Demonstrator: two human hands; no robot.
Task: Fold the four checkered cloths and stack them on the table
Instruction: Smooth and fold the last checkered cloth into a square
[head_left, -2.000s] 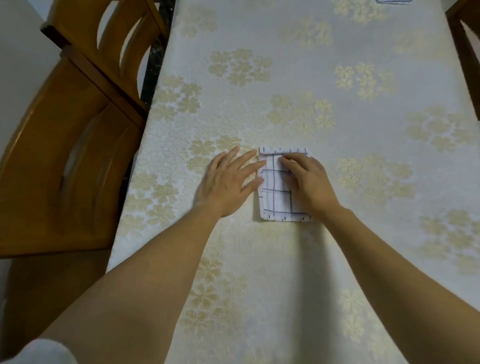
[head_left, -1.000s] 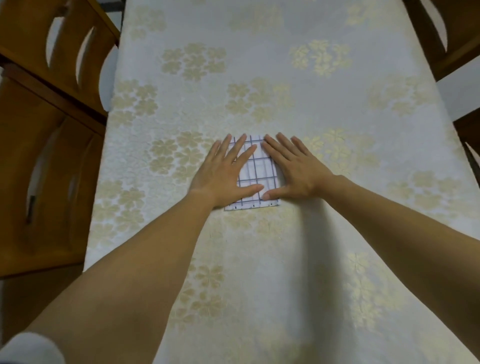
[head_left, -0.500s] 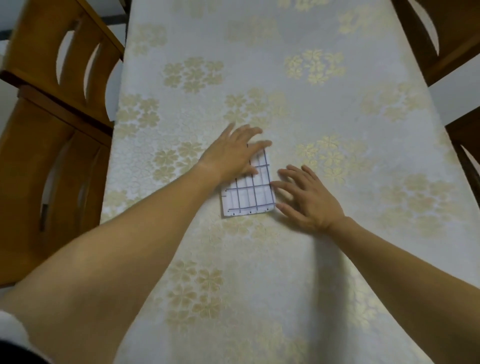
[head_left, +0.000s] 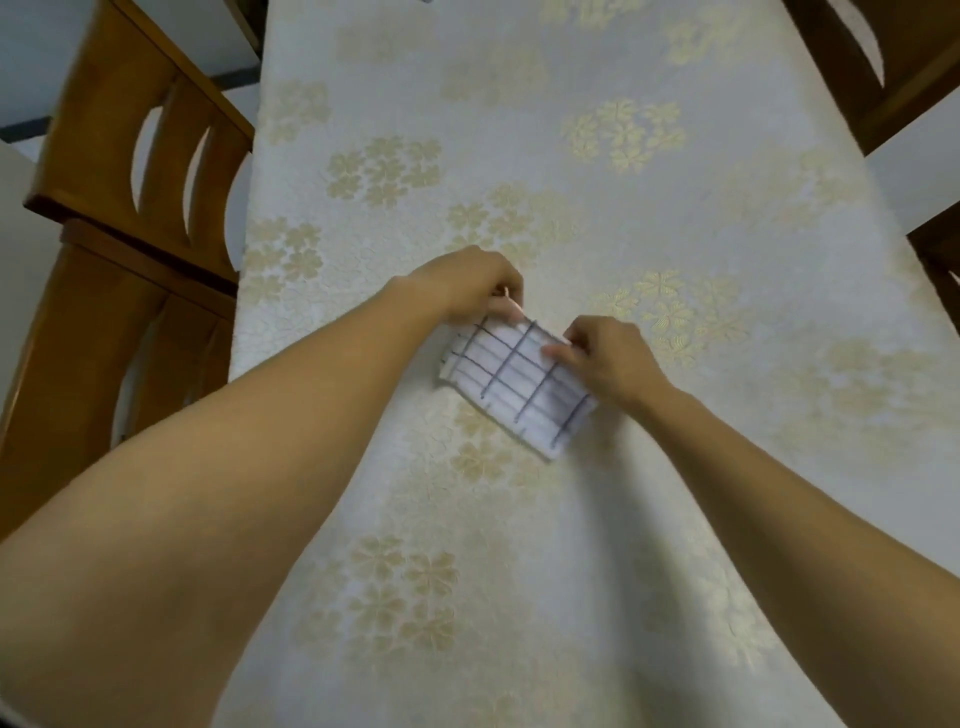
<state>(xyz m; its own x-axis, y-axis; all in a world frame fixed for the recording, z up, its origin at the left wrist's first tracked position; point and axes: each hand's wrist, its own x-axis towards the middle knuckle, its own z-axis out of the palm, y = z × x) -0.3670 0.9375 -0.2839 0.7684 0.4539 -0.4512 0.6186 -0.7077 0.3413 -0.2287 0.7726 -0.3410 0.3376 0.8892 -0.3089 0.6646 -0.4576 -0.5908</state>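
- table (head_left: 519, 519) runs lengthwise away from the camera, covered in a pale tablecloth (head_left: 597, 208) with gold flower clusters
- folded checkered cloth (head_left: 519, 384) around the table's middle, tilted, far edge pinched

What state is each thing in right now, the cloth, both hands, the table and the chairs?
checkered cloth: folded small, pinched at its far edge, seemingly lifted and tilted
left hand: closed on the cloth's far left corner
right hand: closed on the cloth's far right corner
table: covered by a floral tablecloth
left chair: pushed against the table
right chair: partly in view
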